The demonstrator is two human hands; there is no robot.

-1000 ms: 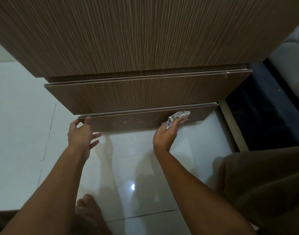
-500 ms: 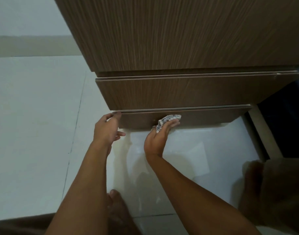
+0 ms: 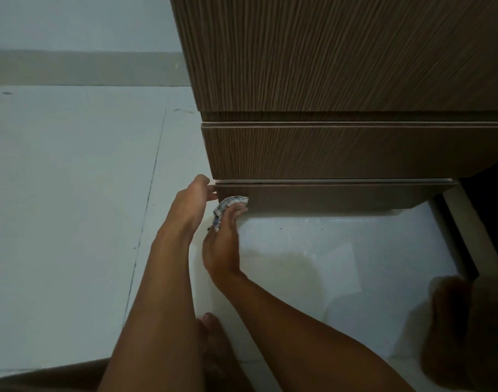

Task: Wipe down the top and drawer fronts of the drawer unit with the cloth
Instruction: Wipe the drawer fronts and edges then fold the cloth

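Note:
The brown wood-grain drawer unit (image 3: 341,60) fills the upper right, with a middle drawer front (image 3: 341,151) and a lowest drawer front (image 3: 326,196) near the floor. My right hand (image 3: 223,239) presses a small blue-and-white checked cloth (image 3: 228,205) against the left end of the lowest drawer front. My left hand (image 3: 189,203) sits just left of it, fingertips touching the left edge of that drawer, holding nothing.
White glossy floor tiles (image 3: 72,193) spread to the left and below the unit. A pale wall skirting (image 3: 86,69) runs along the back left. My bare feet (image 3: 216,343) and a knee (image 3: 454,321) are low in view. A dark gap (image 3: 488,222) lies right of the unit.
My right hand has slid the cloth leftward along the lowest drawer front to its left end. My view has shifted left, so the unit now sits further right.

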